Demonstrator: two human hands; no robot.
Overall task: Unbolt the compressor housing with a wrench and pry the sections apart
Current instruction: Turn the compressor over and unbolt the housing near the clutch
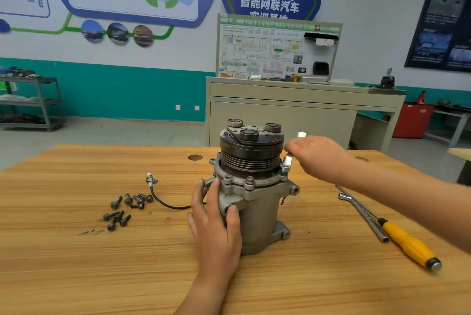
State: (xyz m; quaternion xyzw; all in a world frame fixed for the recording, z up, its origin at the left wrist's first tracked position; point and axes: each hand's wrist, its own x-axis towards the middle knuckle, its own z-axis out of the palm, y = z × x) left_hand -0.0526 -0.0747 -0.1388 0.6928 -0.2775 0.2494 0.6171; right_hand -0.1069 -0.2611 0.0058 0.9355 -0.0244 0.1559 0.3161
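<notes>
The compressor (257, 212) stands upright near the middle of the wooden table (76, 276), pulley end up. My left hand (216, 228) lies flat against the left side of its housing, fingers straight and slightly spread, thumb resting on a lug at the front. My right hand (316, 156) is curled around a wrench (287, 161), whose lower end sits on a flange bolt (285, 168) on the compressor's right side; its upper end pokes out above my knuckles. Loose bolts (122, 208) lie in a scatter to the left, beside a black cable (163, 202) with a connector. To the right rest a yellow-handled screwdriver (407, 243) and a metal socket bar (367, 217), touching each other.
</notes>
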